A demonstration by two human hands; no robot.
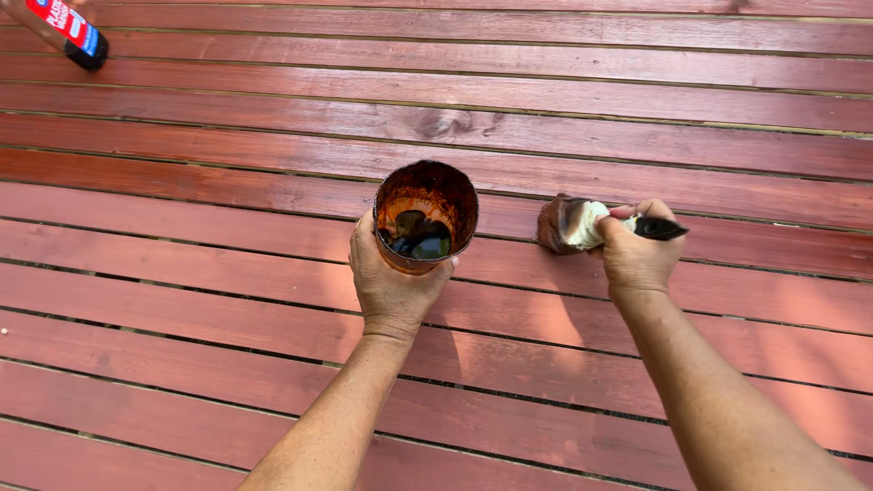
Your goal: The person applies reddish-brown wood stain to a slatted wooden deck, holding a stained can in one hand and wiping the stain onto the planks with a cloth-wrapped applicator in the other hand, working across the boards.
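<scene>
Underfoot, filling the whole view: wooden deck (546, 109), horizontal boards coated red-brown, narrow dark gaps between them, one knot in a board near the middle, sunlit patches at lower right.

Item, centre: stain container (425, 216), a cut-down open-topped cup, walls smeared orange-brown inside and out, a shallow pool of dark liquid at the bottom. Held off the boards by the left hand (393, 277), grip wrapped around its lower wall from below, thumb on the right side.

Item, just right of the container: paintbrush (582, 225), broad, bristles loaded brown at the tip and pale nearer the ferrule, black handle pointing right. Bristle tip touches the board. Right hand (637, 255) holds it, grip closed around ferrule and handle.

Item, top left corner, well apart from both hands: tube or cartridge (65, 32), lying slanted, partly cut off by the frame; label red with a blue patch and white lettering, end cap black.

Risks, judged: the container tilts toward the viewer, so a slackened hold could spill stain onto the coated boards; an overloaded brush could drip or leave a dark lap mark.
</scene>
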